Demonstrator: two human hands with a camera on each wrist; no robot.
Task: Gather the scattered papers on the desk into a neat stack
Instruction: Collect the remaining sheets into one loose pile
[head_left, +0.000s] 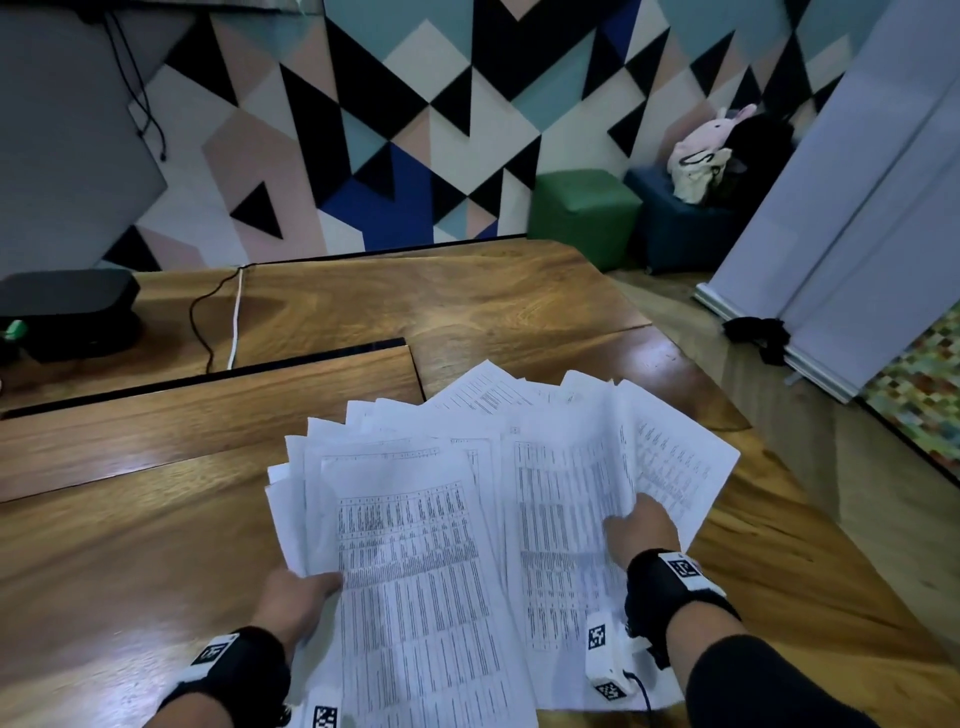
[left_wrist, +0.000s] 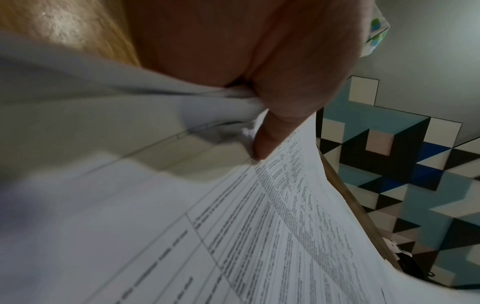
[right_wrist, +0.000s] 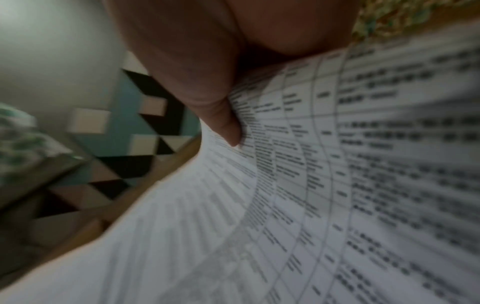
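Several white printed papers (head_left: 467, 509) are fanned out in a loose bundle above the near right part of the wooden desk (head_left: 156, 545). My left hand (head_left: 298, 592) grips the bundle's left edge, its thumb (left_wrist: 270, 142) pressed on the top sheet (left_wrist: 233, 236) and its fingers hidden beneath. My right hand (head_left: 641, 530) pinches the sheets at the right side, the thumb (right_wrist: 223, 121) lying on a printed table page (right_wrist: 337, 185). The right wrist view is blurred. The sheets are unaligned, their corners sticking out toward the far side.
A black device (head_left: 67, 306) with a black cable (head_left: 202, 317) and a white cable (head_left: 236, 322) sits at the desk's far left. A green stool (head_left: 582, 213) and a blue stool (head_left: 680, 223) with bags stand beyond the desk. A white roll-up banner (head_left: 857, 208) stands at right.
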